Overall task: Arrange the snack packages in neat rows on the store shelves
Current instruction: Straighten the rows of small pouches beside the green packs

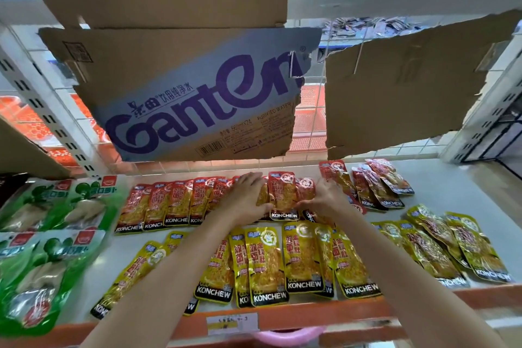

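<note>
Both hands grip one red packet [283, 195] in the back row of the shelf [440, 186], the left hand [245, 195] at its left edge and the right hand [324, 200] at its right. Roughly a dozen red packets overlap along that row. About nine yellow packets [303, 260] lie nearer the front edge, and four green packets [50, 234] lie at the left.

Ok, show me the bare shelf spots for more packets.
Bare shelf at the back right, beyond the red packets; a gap between the green packets and yellow packets. The middle is crowded.
</note>
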Motion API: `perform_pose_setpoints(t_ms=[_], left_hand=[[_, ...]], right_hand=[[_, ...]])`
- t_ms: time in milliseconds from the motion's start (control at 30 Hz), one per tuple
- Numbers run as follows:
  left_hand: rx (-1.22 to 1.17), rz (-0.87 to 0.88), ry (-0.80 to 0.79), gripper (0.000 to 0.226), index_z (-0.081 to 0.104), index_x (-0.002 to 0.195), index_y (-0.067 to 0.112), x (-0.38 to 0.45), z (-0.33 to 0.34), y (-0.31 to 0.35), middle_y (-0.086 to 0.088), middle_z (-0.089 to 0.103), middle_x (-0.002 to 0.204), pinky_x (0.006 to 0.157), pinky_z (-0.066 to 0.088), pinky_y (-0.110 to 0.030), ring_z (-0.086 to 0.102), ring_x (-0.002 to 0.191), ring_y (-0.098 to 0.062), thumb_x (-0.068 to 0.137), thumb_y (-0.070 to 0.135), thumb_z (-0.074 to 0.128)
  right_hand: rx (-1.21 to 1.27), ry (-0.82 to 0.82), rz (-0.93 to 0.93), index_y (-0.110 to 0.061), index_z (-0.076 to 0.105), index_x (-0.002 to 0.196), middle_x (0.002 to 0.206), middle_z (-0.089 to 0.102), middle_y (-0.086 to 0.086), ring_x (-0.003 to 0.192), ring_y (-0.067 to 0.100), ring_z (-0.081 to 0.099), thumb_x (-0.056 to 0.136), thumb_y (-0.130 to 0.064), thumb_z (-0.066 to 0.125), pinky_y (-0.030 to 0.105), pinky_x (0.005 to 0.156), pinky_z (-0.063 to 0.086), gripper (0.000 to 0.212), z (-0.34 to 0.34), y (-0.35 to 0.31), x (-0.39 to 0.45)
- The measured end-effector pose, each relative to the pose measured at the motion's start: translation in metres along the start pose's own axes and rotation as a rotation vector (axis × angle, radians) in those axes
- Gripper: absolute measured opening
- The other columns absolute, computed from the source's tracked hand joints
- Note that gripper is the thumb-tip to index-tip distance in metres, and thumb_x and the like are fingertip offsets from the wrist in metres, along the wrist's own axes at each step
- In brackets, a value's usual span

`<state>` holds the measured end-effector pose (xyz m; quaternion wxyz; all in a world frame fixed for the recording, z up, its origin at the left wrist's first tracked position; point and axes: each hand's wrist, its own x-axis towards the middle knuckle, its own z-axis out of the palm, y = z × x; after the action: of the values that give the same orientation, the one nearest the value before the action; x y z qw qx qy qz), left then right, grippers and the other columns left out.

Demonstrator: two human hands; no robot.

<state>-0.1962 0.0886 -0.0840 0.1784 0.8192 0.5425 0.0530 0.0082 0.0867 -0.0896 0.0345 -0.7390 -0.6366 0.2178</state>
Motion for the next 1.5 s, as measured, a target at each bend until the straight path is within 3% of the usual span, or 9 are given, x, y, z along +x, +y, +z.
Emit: perform_pose_setpoints(t_ms=[233, 433, 633, 700, 867, 1067, 1233, 1400, 1500], left_hand=[[0.029, 0.035, -0.114, 0.08, 0.012, 0.15, 0.026, 0.006, 0.015, 0.022, 0.008, -0.004, 0.158, 0.117, 0.002, -0.042, -0.003, 0.145, -0.016, 0.087, 0.046, 0.058], [-0.009, -0.012, -0.128, 0.082, 0.018, 0.149, 0.023, 0.01, 0.014, 0.024, 0.007, 0.002, 0.158, 0.117, 0.001, -0.041, -0.002, 0.144, -0.014, 0.084, 0.043, 0.064], [-0.007, -0.072, -0.146, 0.081, 0.019, 0.148, 0.023, 0.012, 0.013, 0.029, 0.006, 0.004, 0.158, 0.118, 0.001, -0.04, -0.002, 0.145, -0.014, 0.084, 0.037, 0.065], [-0.004, -0.085, -0.151, 0.081, 0.019, 0.148, 0.024, 0.011, 0.013, 0.032, 0.006, 0.004, 0.158, 0.118, 0.001, -0.04, -0.002, 0.145, -0.014, 0.083, 0.037, 0.066], [0.01, -0.112, -0.172, 0.083, 0.018, 0.148, 0.023, 0.014, 0.008, 0.037, 0.006, 0.004, 0.158, 0.118, 0.001, -0.041, -0.002, 0.145, -0.015, 0.082, 0.034, 0.067], [0.004, -0.024, -0.018, 0.062, 0.033, 0.14, 0.014, 0.026, 0.008, 0.054, -0.006, 0.023, 0.149, 0.114, 0.019, -0.03, 0.021, 0.138, -0.02, 0.086, 0.029, 0.059], [0.034, 0.002, -0.021, 0.073, 0.022, 0.148, 0.017, 0.03, 0.028, 0.068, 0.0, 0.008, 0.157, 0.117, 0.011, -0.032, 0.01, 0.143, -0.019, 0.088, 0.04, 0.058], [-0.083, 0.007, -0.047, 0.078, 0.024, 0.148, 0.018, 0.033, 0.03, 0.059, 0.003, 0.011, 0.157, 0.116, 0.007, -0.029, 0.008, 0.144, -0.016, 0.084, 0.036, 0.066], [-0.101, 0.004, -0.049, 0.078, 0.023, 0.148, 0.018, 0.031, 0.029, 0.06, 0.004, 0.01, 0.157, 0.116, 0.006, -0.028, 0.006, 0.144, -0.016, 0.084, 0.034, 0.066]], right_hand=[[0.38, -0.126, 0.022, -0.008, 0.064, 0.08, 0.078, 0.06, 0.007, 0.071, 0.02, 0.057, 0.07, -0.032, 0.079, 0.026, 0.063, 0.044, 0.03, -0.02, 0.006, 0.01], [0.62, 0.257, -0.015, -0.009, 0.064, 0.098, 0.086, 0.061, 0.007, 0.08, 0.02, 0.057, 0.082, -0.026, 0.068, 0.025, 0.058, 0.036, 0.023, -0.037, 0.014, 0.02], [0.447, -0.042, -0.197, -0.018, 0.052, 0.058, 0.058, 0.05, -0.002, 0.059, 0.014, 0.048, 0.079, -0.028, 0.072, 0.026, 0.054, 0.035, 0.031, -0.026, 0.015, 0.023], [0.289, -0.061, -0.222, -0.014, 0.055, 0.065, 0.066, 0.056, 0.002, 0.067, 0.017, 0.053, 0.081, -0.032, 0.07, 0.024, 0.054, 0.035, 0.028, -0.02, 0.013, 0.02], [0.039, 0.121, -0.2, 0.001, 0.043, 0.123, 0.124, 0.049, 0.018, 0.118, 0.033, 0.046, 0.085, -0.039, 0.064, 0.038, 0.095, 0.038, 0.059, -0.023, 0.016, 0.018], [-0.015, 0.059, -0.219, -0.009, 0.06, 0.085, 0.098, 0.062, 0.014, 0.096, 0.028, 0.056, 0.087, -0.026, 0.057, 0.029, 0.072, 0.039, 0.017, -0.065, 0.057, -0.005], [-0.235, -0.168, -0.218, -0.028, 0.028, 0.143, 0.151, 0.019, 0.013, 0.141, 0.036, 0.01, 0.082, -0.043, 0.063, 0.052, 0.114, 0.014, 0.072, -0.048, 0.074, -0.016], [-0.167, -0.177, -0.164, -0.025, 0.046, 0.132, 0.139, 0.031, 0.014, 0.135, 0.035, 0.022, 0.077, -0.041, 0.069, 0.045, 0.11, 0.024, 0.061, -0.052, 0.073, -0.009], [-0.02, -0.084, -0.256, -0.012, 0.062, 0.109, 0.106, 0.052, 0.008, 0.106, 0.024, 0.049, 0.084, -0.024, 0.063, 0.027, 0.082, 0.037, 0.028, -0.063, 0.071, -0.007]])
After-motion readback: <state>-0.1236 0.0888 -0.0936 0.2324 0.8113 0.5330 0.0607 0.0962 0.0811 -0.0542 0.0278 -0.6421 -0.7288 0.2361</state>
